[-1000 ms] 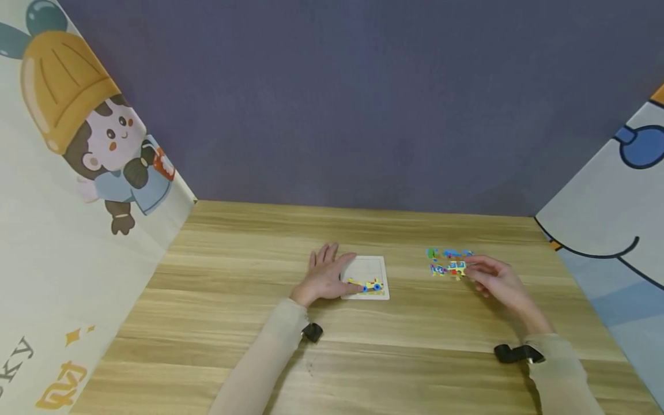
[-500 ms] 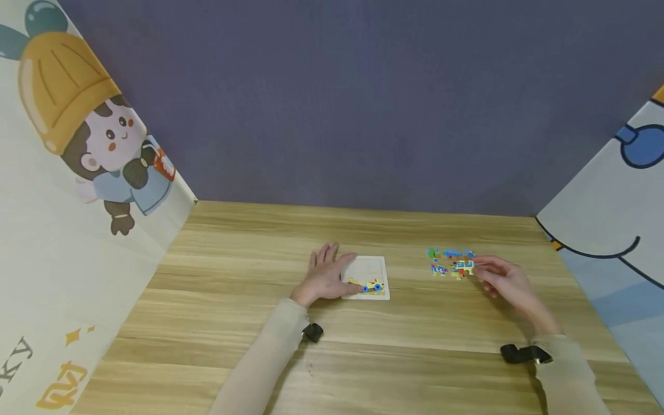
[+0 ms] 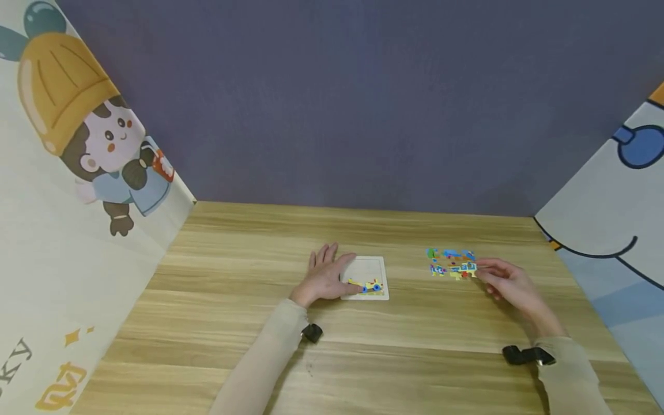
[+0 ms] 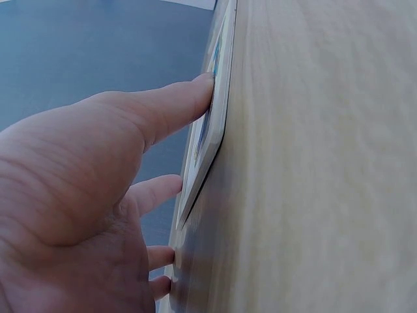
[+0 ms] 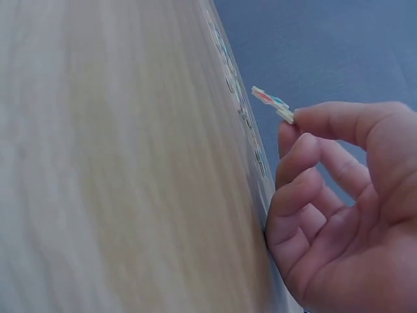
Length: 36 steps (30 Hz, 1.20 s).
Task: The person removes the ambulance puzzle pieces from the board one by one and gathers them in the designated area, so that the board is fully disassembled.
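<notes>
My left hand (image 3: 324, 280) lies at the left side of a white square puzzle tray (image 3: 369, 266), fingers spread. Its thumb (image 4: 189, 99) presses on the tray's lower part, beside fitted yellow and blue puzzle pieces (image 3: 376, 286). To the right, my right hand (image 3: 510, 285) pinches a puzzle piece (image 5: 270, 101) between thumb and index finger, its other fingers curled beneath. In the right wrist view this piece, with red and blue print, is tilted and raised off the table. In the head view it overlaps the right end of a cluster of loose puzzle pieces (image 3: 438, 270).
The wood-grain table (image 3: 249, 253) ends at a dark blue wall panel (image 3: 332, 104) at the back. Printed cartoon panels stand on both sides. A black wrist camera (image 3: 312, 332) sits at the left wrist, and another black camera (image 3: 526, 355) at the right.
My right hand has shifted a little to the right with the pinched puzzle piece, showing more of the loose pieces behind it. The left hand and tray stay in place.
</notes>
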Motion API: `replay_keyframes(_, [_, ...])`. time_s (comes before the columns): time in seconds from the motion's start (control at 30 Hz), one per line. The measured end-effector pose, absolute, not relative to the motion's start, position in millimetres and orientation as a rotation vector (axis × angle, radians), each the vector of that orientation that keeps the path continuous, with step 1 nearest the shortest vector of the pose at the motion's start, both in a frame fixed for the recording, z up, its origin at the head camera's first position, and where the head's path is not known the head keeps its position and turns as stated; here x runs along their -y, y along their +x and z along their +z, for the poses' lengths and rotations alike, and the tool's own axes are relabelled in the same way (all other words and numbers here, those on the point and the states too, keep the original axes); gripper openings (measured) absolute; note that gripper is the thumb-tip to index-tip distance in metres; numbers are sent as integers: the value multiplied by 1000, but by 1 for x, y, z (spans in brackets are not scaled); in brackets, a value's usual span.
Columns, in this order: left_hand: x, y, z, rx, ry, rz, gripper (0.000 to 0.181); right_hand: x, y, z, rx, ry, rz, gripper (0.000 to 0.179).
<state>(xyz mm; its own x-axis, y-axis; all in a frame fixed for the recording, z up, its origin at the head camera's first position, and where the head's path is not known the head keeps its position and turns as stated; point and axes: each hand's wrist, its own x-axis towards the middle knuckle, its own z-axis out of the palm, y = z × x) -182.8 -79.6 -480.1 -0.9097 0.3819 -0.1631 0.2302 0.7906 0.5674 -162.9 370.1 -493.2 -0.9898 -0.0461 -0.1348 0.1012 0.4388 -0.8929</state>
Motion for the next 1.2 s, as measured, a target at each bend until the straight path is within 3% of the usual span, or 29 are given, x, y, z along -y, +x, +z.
replay_keyframes(0.2, [81,-182,-478,-2711,471,802,85,-373,-163,-494,-2566,83,-1579,31])
replay_keyframes(0.47, [79,-183,-482,-2718,475,797,84,-381,-168,-498,-2581,202,-1521,49])
replay_keyframes(1.2, [79,-184,-481,-2730,470,780,85,-369,-165,-495,-2716,153,-1349,48])
